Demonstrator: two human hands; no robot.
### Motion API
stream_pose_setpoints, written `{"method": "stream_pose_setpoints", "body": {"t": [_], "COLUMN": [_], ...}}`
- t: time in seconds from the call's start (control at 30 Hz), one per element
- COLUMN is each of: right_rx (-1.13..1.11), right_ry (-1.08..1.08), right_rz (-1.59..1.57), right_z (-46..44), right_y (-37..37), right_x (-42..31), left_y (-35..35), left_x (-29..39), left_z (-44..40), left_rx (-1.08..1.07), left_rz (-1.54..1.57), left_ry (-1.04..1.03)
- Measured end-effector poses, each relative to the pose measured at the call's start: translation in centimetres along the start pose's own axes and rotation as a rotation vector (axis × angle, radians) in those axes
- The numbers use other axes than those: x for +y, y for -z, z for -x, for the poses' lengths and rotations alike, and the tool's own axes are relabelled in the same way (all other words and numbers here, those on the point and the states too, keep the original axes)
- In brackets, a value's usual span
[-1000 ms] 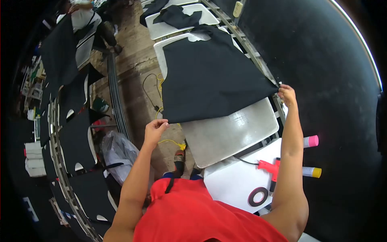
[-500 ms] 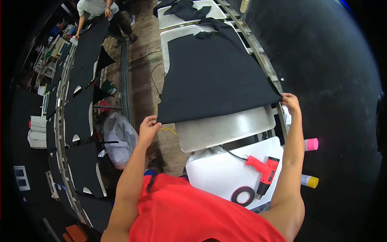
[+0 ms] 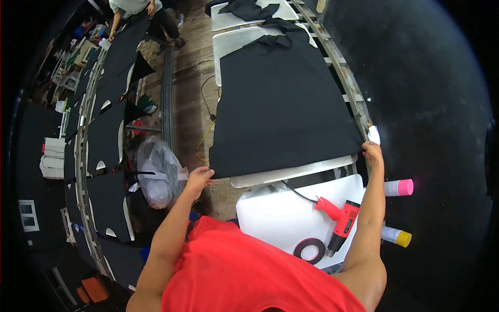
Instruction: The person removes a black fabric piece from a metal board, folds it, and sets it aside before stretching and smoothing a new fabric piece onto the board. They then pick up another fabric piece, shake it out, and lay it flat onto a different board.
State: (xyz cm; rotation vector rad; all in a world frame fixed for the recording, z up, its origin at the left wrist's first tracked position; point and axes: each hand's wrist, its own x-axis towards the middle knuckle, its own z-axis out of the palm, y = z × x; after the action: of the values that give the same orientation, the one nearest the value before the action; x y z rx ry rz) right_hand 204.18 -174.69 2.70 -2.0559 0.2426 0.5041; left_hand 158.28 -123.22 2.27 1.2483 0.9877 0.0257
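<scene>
A large sheet of black fabric (image 3: 283,109) stretches away from me over a metal panel (image 3: 296,171), whose near edge shows as a thin silvery strip. My left hand (image 3: 199,182) pinches the fabric's near left corner. At the near right corner, my right hand (image 3: 372,152) grips the cloth between thumb and fingers. The near edge runs nearly straight between both hands. Closer to me, a red heat gun (image 3: 340,221) and a roll of black tape (image 3: 310,251) lie on a white board (image 3: 275,216).
Two spray cans, one pink-capped (image 3: 399,187) and one yellow-capped (image 3: 396,235), lie right of my arm. A wooden rail (image 3: 340,67) borders the right side. Left stands a plastic bag (image 3: 156,174) beside a row of black-covered panels (image 3: 106,203). Another person (image 3: 132,8) handles dark fabric at the far left.
Both my hands have come nearer to me, drawing the fabric's near edge along. The cloth now covers more of the metal panel. The camera view has shifted slightly.
</scene>
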Motion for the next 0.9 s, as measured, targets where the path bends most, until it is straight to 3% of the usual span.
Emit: {"method": "stream_pose_setpoints", "body": {"t": [0.07, 0.2, 0.43, 0.9], "right_rx": [-0.089, -0.096, 0.009, -0.037], "right_ry": [-0.124, -0.201, -0.018, 0.018], "right_rz": [-0.247, -0.311, -0.606, -0.547], "right_z": [-0.1, 0.1, 2.7, 6.8], "right_y": [0.3, 0.6, 2.2, 4.0], "right_x": [1.6, 2.3, -0.1, 1.6], "left_y": [0.0, -0.2, 0.8, 2.4], "left_x": [-0.7, -0.9, 1.0, -0.5], "left_z": [0.0, 0.0, 1.1, 4.9], "left_rx": [-0.01, -0.035, -0.054, -0.14], "left_rz": [0.05, 0.009, 0.071, -0.067], "left_ry": [0.173, 0.231, 0.217, 0.272]}}
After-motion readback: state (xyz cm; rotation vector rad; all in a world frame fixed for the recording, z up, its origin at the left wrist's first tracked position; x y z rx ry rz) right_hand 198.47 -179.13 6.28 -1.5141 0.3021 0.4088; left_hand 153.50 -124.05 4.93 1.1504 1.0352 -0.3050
